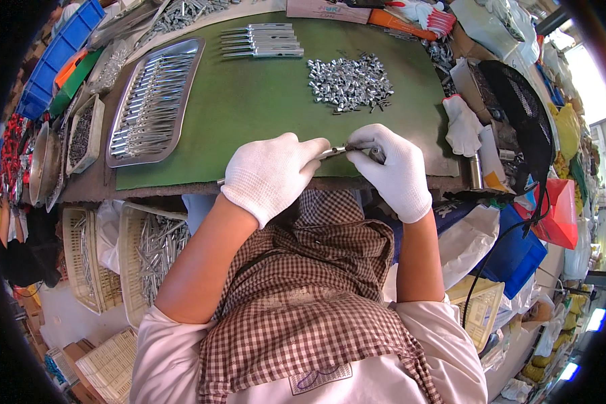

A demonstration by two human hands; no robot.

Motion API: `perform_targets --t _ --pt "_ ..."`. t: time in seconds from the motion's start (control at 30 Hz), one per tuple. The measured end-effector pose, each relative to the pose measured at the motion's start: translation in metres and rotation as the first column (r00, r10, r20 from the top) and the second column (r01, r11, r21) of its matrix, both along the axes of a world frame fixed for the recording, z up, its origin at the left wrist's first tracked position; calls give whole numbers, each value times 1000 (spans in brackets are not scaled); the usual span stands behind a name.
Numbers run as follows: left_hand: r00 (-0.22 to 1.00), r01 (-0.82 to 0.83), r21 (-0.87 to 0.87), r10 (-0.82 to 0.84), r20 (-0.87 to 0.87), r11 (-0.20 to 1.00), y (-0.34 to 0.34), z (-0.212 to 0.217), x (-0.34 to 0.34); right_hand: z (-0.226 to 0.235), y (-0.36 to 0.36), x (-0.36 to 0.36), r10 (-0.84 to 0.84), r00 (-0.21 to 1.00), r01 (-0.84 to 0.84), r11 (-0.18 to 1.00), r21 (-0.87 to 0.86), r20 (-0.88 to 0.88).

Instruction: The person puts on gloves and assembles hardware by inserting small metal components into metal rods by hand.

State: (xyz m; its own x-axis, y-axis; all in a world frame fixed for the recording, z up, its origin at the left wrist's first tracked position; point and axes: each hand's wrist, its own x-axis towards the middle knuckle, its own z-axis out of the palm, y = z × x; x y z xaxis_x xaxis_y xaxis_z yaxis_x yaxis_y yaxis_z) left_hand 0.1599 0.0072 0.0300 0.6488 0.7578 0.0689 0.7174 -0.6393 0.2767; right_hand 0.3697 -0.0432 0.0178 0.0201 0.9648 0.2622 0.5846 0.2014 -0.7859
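Note:
My left hand, in a white knitted glove, is closed round a slim metal rod near the front edge of the green mat. The rod's other end comes out past the heel of this hand. My right hand, gloved the same way, is closed at the rod's right end, thumb and fingers pinched together. A short shiny metal cylinder shows among its fingers; what lies at the fingertips is too small to make out. Beyond the hands lies a pile of small metal sleeves.
At left, a steel tray holds rows of pointed metal pieces. Several metal rods lie at the mat's far side. A spare white glove and a black mesh object sit at right. Crates of metal parts stand below the left edge.

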Motion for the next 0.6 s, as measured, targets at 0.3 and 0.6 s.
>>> perform_targets --t 0.3,0.6 --pt "1000 -6 -10 6 -4 1000 1 1 1 2 1 -1 -26 998 24 999 -39 -51" --pt "999 16 46 -17 29 999 3 -4 3 2 1 2 -81 994 80 997 -17 -79"
